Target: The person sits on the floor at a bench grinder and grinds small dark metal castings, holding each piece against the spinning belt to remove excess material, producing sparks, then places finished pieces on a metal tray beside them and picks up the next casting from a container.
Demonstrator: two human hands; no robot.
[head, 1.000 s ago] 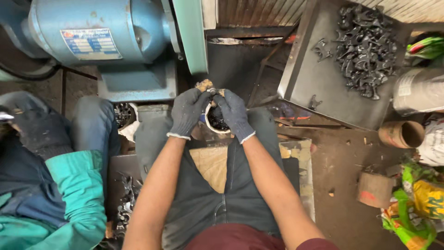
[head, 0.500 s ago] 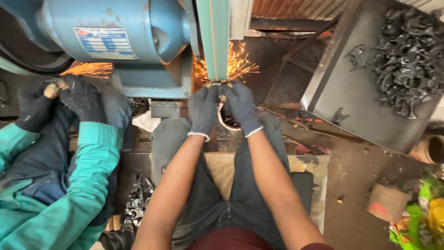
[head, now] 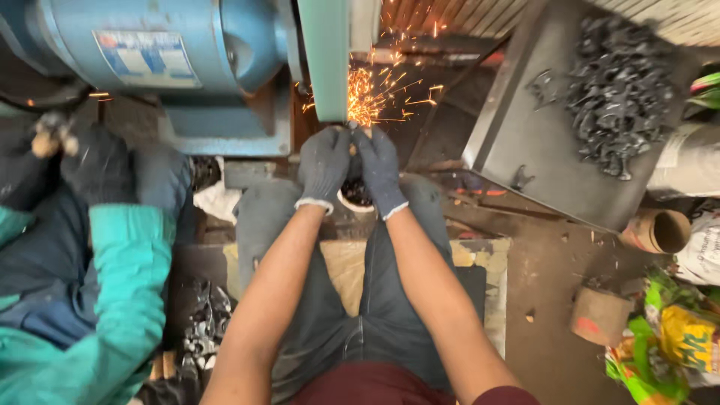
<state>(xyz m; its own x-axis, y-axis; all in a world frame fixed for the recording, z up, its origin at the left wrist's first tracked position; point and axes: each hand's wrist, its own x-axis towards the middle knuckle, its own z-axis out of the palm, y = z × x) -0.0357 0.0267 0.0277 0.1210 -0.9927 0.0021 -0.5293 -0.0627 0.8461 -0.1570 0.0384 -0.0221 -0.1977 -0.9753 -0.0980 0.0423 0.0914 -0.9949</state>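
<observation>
My left hand [head: 324,165] and my right hand [head: 379,168], both in dark grey gloves, are pinched together on a small metal piece [head: 351,139] that is mostly hidden between the fingertips. The piece is pressed against the lower edge of a green guarded grinding wheel [head: 326,60]. Orange sparks [head: 371,94] fly up and to the right from the contact point. The wheel belongs to a blue motor grinder [head: 165,52]. A white bowl of dark parts [head: 358,196] sits between my knees, just below my hands.
A dark metal tray [head: 525,150] at the right holds a heap of black cast parts [head: 619,105]. A co-worker in a teal sleeve [head: 112,300] with a dark glove [head: 94,161] works at the left. Cardboard tubes [head: 664,229] and colourful bags [head: 667,345] lie at the right. More parts [head: 202,322] lie on the floor.
My hands have risen from the bowl to the wheel, and sparks started and now spray up and right. The co-worker's gloved hands came into view at the left.
</observation>
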